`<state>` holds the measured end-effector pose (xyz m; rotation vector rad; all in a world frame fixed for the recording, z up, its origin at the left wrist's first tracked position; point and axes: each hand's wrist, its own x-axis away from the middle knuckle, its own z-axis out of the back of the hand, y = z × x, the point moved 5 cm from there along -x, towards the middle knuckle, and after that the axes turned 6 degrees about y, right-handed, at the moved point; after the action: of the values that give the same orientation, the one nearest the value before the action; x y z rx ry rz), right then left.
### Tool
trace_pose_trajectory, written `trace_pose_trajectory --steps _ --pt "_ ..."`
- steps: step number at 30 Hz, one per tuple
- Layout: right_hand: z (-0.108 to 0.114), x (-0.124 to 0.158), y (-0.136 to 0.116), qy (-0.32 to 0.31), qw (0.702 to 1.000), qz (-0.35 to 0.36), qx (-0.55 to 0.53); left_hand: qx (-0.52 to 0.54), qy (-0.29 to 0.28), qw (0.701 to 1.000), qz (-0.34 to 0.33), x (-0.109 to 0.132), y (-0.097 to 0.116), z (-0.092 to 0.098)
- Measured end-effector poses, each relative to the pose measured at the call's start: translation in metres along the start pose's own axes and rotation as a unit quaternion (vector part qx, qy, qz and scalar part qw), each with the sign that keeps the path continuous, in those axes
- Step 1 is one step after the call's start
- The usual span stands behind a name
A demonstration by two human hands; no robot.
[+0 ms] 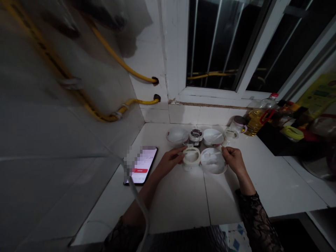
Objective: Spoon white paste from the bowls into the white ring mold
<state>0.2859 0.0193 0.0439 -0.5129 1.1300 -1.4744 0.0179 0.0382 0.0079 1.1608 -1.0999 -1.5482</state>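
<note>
between 2 hands (172,158) (234,160): 1 jar (191,163), 1 bowl (215,170)

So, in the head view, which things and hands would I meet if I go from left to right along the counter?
Phone, left hand, pale-rimmed container, front bowl, right hand, bottle of yellow liquid.

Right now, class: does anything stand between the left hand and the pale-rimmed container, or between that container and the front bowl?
Nothing visible does. The left hand is at the left edge of the pale-rimmed container, and the front bowl sits close beside it; the dark jar stands behind.
</note>
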Motion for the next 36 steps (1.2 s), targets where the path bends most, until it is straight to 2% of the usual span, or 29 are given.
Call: trace_pose_trajectory --steps 8,12,14,16,19,21,23,27,30,33,36 --pt "0.003 -0.003 0.002 0.013 0.999 -0.019 -0.046 0.003 -0.001 1.0 0.0 -0.001 -0.002 0.0" --pt "0.001 0.005 -0.011 0.055 0.997 0.022 -0.057 0.005 -0.005 1.0 -0.002 -0.001 -0.002 0.0" --pt "-0.001 0.013 -0.024 0.107 0.99 0.083 -0.038 0.005 -0.006 1.0 -0.001 -0.001 -0.002 0.0" --pt "-0.007 0.024 -0.043 0.139 0.97 0.198 0.014 0.003 -0.005 1.0 0.0 -0.001 -0.001 -0.001" --pt "-0.027 0.041 -0.066 0.083 0.912 0.386 0.11 0.004 -0.005 1.0 -0.002 0.0 0.001 -0.001" --pt "-0.034 0.045 -0.069 0.048 0.888 0.434 0.146 0.004 -0.007 1.0 -0.002 0.001 0.001 -0.001" --pt "-0.028 0.043 -0.066 0.068 0.893 0.421 0.145 0.005 -0.007 1.0 -0.002 0.001 0.002 -0.001" --pt "-0.002 0.025 -0.046 0.13 0.936 0.304 0.122 0.005 -0.005 1.0 -0.005 0.001 0.002 -0.001" --pt "0.006 0.012 -0.03 0.087 0.951 0.241 0.171 0.0 -0.005 1.0 -0.003 0.001 0.001 0.0" --pt "0.005 0.007 -0.021 0.047 0.931 0.251 0.26 -0.003 -0.008 1.0 0.002 0.001 0.002 0.0" --pt "-0.003 0.01 -0.022 0.063 0.891 0.306 0.329 -0.005 -0.012 1.0 0.005 0.001 0.002 0.0"
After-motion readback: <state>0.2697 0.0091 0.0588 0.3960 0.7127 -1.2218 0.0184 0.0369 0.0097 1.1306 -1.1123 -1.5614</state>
